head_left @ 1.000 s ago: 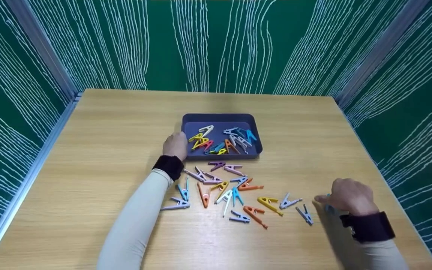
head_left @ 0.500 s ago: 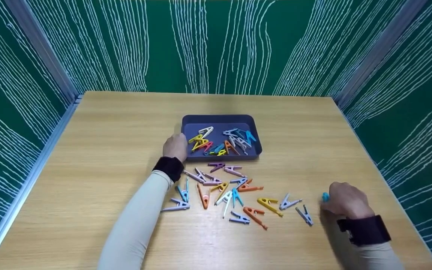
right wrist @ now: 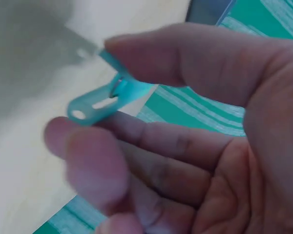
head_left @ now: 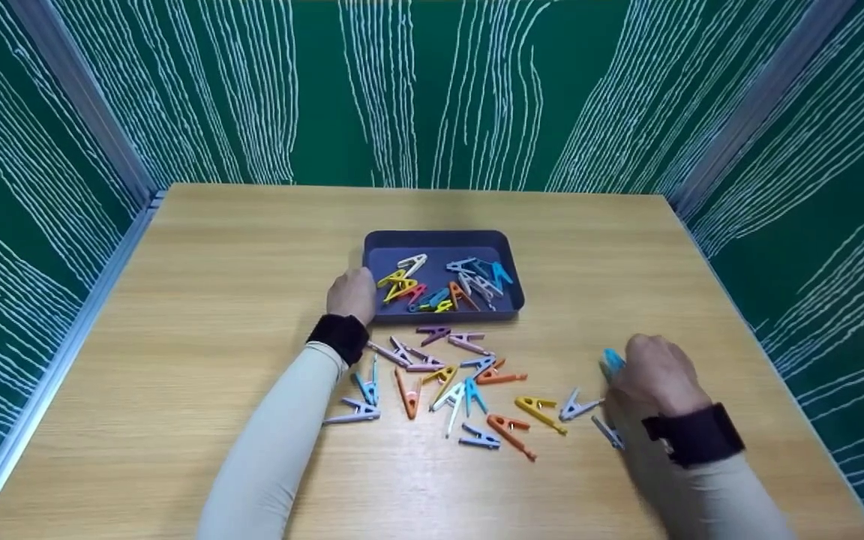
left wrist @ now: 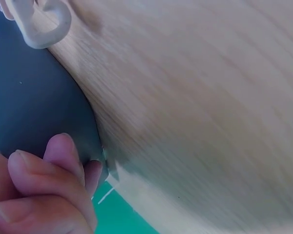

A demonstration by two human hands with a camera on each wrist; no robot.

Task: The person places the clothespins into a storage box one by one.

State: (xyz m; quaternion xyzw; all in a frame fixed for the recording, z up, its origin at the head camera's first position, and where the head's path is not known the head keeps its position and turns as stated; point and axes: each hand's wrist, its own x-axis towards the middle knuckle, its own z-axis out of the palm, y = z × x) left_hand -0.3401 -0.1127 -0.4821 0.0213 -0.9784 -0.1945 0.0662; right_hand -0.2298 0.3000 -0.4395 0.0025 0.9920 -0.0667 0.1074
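Observation:
At the left wall of a dark blue-grey tray (head_left: 443,319) is my left hand (head_left: 351,295), its curled fingers (left wrist: 49,175) gripping the tray's side in the left wrist view. Inside the tray lie several clothespins, among them a white clothespin (head_left: 412,262) and a light blue one. My right hand (head_left: 657,375), over the right part of the table, pinches a turquoise clothespin (right wrist: 100,102) between thumb and fingers. Just below that hand lies a grey-blue clothespin (head_left: 606,433), partly covered by it. A lavender clothespin (head_left: 576,405) lies to its left.
Loose clothespins in several colours spread over the wooden table (head_left: 237,247) in front of the tray, such as an orange clothespin (head_left: 511,435) and a purple clothespin (head_left: 433,332). Green walls with white streaks stand behind and at both sides.
My right hand has lifted the turquoise clothespin, which was mostly hidden beneath it, and moved left with it. The left hand and the tray stay where they were.

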